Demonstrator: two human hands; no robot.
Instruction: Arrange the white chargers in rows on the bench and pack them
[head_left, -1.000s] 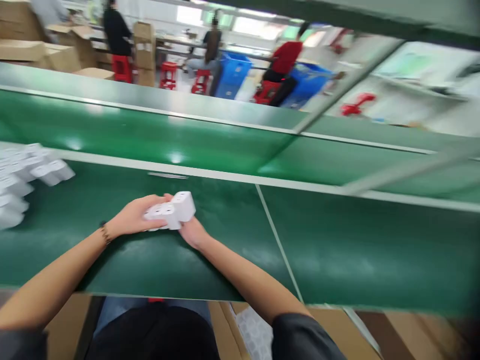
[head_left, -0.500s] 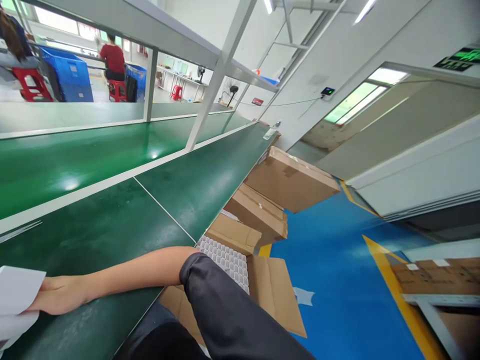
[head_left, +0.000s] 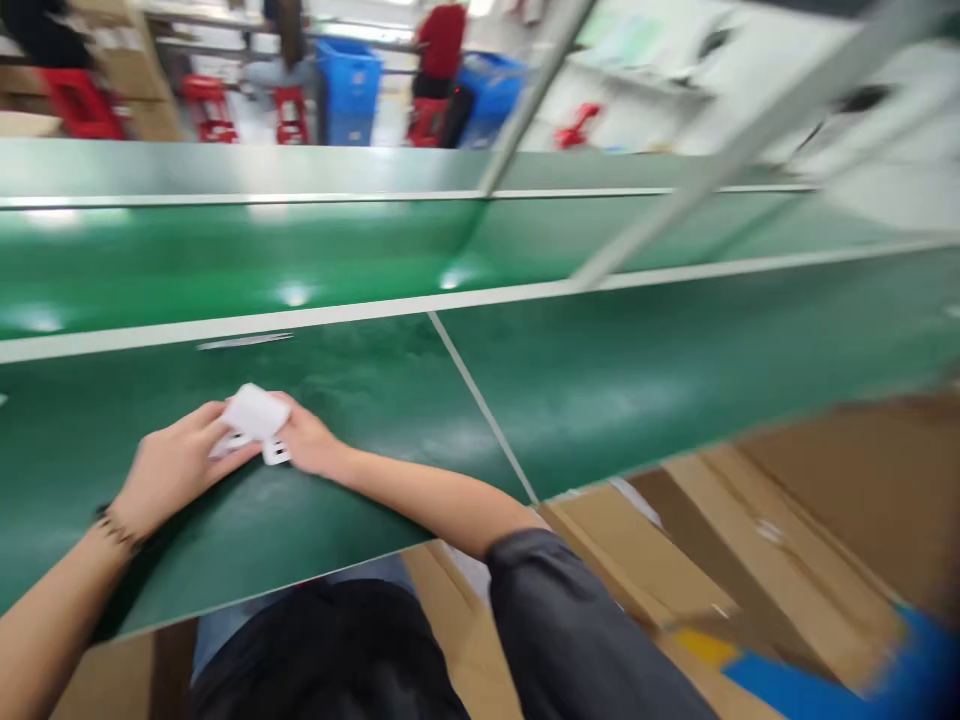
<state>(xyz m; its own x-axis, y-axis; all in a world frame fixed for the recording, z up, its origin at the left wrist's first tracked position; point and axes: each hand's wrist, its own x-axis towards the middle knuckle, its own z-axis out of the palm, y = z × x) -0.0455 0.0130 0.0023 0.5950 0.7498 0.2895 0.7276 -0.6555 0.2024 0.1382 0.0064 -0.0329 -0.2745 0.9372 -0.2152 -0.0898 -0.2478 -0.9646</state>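
Both my hands meet over the near part of the green work surface (head_left: 360, 400). My left hand (head_left: 169, 470) and my right hand (head_left: 304, 445) are closed round a small cluster of white plastic blocks (head_left: 253, 420), which they hold just above the mat. A dark bracelet sits on my left wrist. The picture is smeared by motion, so the blocks' details are unclear.
A lighter green conveyor belt (head_left: 225, 260) runs behind the mat. Open cardboard boxes (head_left: 750, 540) lie on the floor to the right below the table edge. Slanted metal posts (head_left: 675, 200) rise from the bench. People sit on red stools by blue bins (head_left: 349, 80) far behind.
The view swung far right to the boxes and blue floor, then back to the hands. The white blocks stay held between both hands.
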